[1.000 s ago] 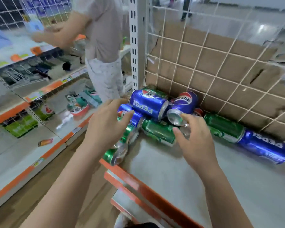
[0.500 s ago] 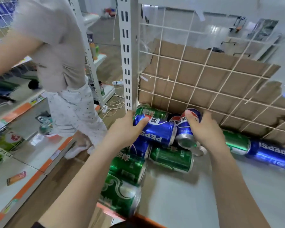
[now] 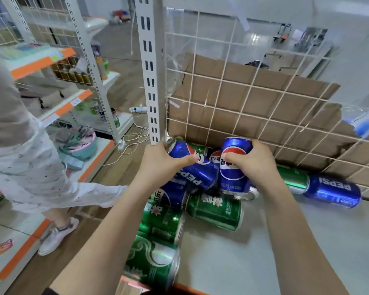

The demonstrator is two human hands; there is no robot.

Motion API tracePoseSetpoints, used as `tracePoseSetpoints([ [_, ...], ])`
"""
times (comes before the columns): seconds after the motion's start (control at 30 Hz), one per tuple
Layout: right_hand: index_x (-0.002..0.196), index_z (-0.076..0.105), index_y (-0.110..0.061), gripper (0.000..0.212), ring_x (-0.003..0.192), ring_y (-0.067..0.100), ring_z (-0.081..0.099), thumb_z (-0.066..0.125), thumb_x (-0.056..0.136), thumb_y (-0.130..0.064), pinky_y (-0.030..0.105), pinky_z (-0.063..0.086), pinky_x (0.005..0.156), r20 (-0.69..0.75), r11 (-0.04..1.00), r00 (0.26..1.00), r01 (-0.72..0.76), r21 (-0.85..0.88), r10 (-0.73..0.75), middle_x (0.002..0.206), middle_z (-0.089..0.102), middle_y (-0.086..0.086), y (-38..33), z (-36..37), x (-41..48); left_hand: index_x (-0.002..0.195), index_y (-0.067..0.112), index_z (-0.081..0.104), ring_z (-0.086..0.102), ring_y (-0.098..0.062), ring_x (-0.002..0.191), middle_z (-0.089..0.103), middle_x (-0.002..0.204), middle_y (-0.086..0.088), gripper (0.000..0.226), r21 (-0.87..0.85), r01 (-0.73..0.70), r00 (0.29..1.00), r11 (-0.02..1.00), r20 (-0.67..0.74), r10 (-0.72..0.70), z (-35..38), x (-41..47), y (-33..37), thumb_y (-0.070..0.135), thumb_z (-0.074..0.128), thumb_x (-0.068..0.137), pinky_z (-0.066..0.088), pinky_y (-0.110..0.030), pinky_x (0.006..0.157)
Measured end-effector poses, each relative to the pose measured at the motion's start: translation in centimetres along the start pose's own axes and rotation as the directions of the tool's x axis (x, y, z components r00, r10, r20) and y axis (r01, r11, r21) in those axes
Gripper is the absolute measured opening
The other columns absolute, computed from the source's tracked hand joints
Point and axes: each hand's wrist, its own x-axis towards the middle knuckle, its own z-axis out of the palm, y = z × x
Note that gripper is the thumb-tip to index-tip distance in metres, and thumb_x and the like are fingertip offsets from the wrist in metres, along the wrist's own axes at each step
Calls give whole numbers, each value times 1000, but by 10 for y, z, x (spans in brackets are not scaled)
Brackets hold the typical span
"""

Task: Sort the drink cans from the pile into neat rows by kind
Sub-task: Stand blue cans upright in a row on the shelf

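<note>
A second person (image 3: 19,145) stands in the aisle at far left, apart from the shelf (image 3: 264,252). Right of the post (image 3: 150,81), the pile sits crammed into the shelf's back-left corner.

The left hand (image 3: 158,165) is wrapped round the lying blue can (image 3: 197,176) on top of the heap, thumb across its side. It is probably taken first because nothing rests on it. Just beside it, the right hand (image 3: 251,165) is clamped on the upright blue can (image 3: 232,175), fingers behind and thumb in front. Both hands seem to be drawing out one kind at once.

Under them lie another blue can (image 3: 170,194) and three green cans (image 3: 162,222), all on their sides. The nearest of these, the front green can (image 3: 151,260), lies near the left edge and the front lip (image 3: 188,288). Taking the top cans may set it rolling. More cans seem tucked in the corner behind the hands, though the view there is too crowded to count.

Further right, a far green can (image 3: 294,177) and a far blue can (image 3: 332,190) lie end to end against the grid (image 3: 243,103), which with the cardboard (image 3: 264,92) blocks the back. The bare shelf in front and to the right offers the room for rows.
</note>
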Motion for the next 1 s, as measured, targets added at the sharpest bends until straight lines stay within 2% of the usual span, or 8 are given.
tracePoseSetpoints([
  [0.07, 95, 62, -22, 70, 86, 21, 64, 69, 31, -50, 40, 55, 79, -2, 995, 1000, 19, 95, -19, 106, 62, 9, 2, 0, -6, 128, 18, 50, 55, -15, 110, 55, 122, -1, 89, -62, -67, 998, 996, -23, 65, 3, -4, 6, 58, 81, 54, 44, -24, 83],
  [0.13, 102, 61, -25, 72, 90, 20, 64, 73, 34, -44, 41, 55, 82, -9, 983, 999, 42, 176, -41, 111, 60, 9, 4, -2, -14, 129, 19, 50, 51, -9, 111, 55, 122, 6, 79, -87, -168, 984, 982, -68, 162, 6, -10, 11, 40, 85, 61, 39, -22, 88],
  [0.33, 112, 51, -21, 59, 88, 13, 63, 78, 62, -4, 29, 53, 73, -116, 913, 991, 104, 394, -63, 101, 63, -3, 7, -18, -46, 125, 27, 51, 49, 0, 98, 53, 105, 20, 71, -92, -292, 951, 952, -131, 279, 14, -24, 19, 34, 85, 63, 33, 0, 72],
  [0.47, 114, 52, -16, 63, 88, 19, 64, 69, 53, -15, 32, 54, 73, -119, 868, 993, 77, 491, -21, 100, 65, 3, 10, -30, -72, 129, 24, 47, 55, -5, 98, 57, 108, 14, 81, -146, -292, 955, 945, -101, 279, 23, -40, 30, 36, 86, 59, 40, -13, 77],
  [0.7, 99, 54, -20, 51, 75, 8, 65, 65, 50, -13, 23, 50, 64, -149, 809, 989, 88, 581, -1, 83, 67, -6, 40, -64, -124, 106, 26, 54, 60, 1, 85, 63, 94, 16, 56, -200, -384, 917, 902, 36, 398, 74, -92, 57, 30, 85, 60, 44, -9, 73],
  [0.8, 105, 52, -19, 56, 82, 11, 65, 68, 52, -15, 23, 50, 66, -196, 813, 980, 86, 575, 35, 92, 67, -3, 69, -91, -151, 100, 31, 48, 54, 12, 80, 58, 92, 19, 51, -236, -428, 882, 872, 100, 460, 108, -124, 69, 22, 83, 64, 39, 0, 66],
  [0.9, 98, 50, -20, 47, 77, 9, 64, 71, 57, -9, 20, 50, 62, -258, 804, 964, 103, 586, 64, 92, 64, -1, 100, -129, -182, 101, 28, 48, 54, 11, 80, 57, 90, 19, 50, -261, -446, 858, 856, 147, 492, 151, -158, 84, 16, 81, 65, 39, -1, 65],
  [1.0, 96, 50, -19, 46, 79, 14, 65, 70, 55, -19, 25, 51, 65, -345, 816, 930, 98, 570, 129, 92, 64, 1, 145, -178, -218, 89, 34, 48, 54, 13, 75, 58, 83, 20, 46, -296, -431, 843, 852, 206, 497, 208, -205, 104, 16, 80, 61, 40, -4, 64],
])
